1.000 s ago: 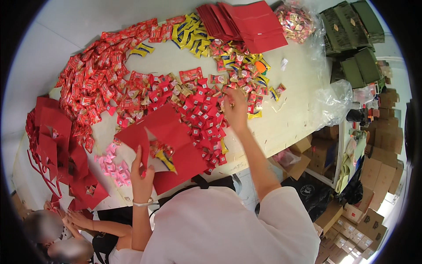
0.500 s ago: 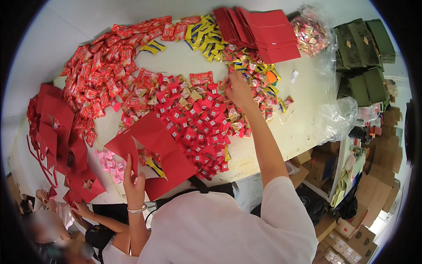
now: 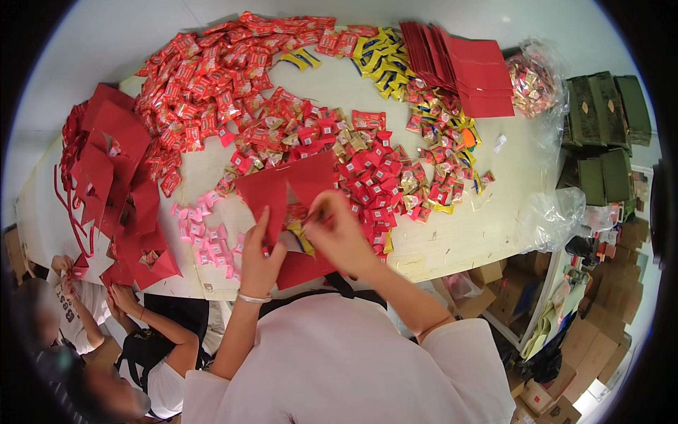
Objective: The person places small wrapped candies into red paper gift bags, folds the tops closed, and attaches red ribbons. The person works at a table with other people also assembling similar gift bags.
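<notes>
My left hand (image 3: 261, 263) grips the left side of a red paper gift box (image 3: 263, 192), thumb and fingers closed on its edge. Through the box's cut-out opening show a yellow packet (image 3: 301, 239) and some red-wrapped sweets. Over that opening is my right hand (image 3: 340, 230), fingers curled and pinched together; whatever they hold is hidden. Just beyond the box spreads a pile of red-wrapped sweets (image 3: 374, 177). Small pink packets (image 3: 208, 237) lie to the left of my left hand.
Red packets (image 3: 205, 81) and yellow packets (image 3: 381, 63) are heaped at the back. Folded red boxes (image 3: 477, 74) stack beside a clear bag of sweets (image 3: 531, 83). Filled red boxes (image 3: 116, 177) stand at left, near co-workers' hands (image 3: 126, 297). Cardboard cartons (image 3: 593, 318) stand at right.
My right hand has come back from the sweets at the far right to the box opening. The box in my left hand is turned and tilted differently. The whole view has shifted.
</notes>
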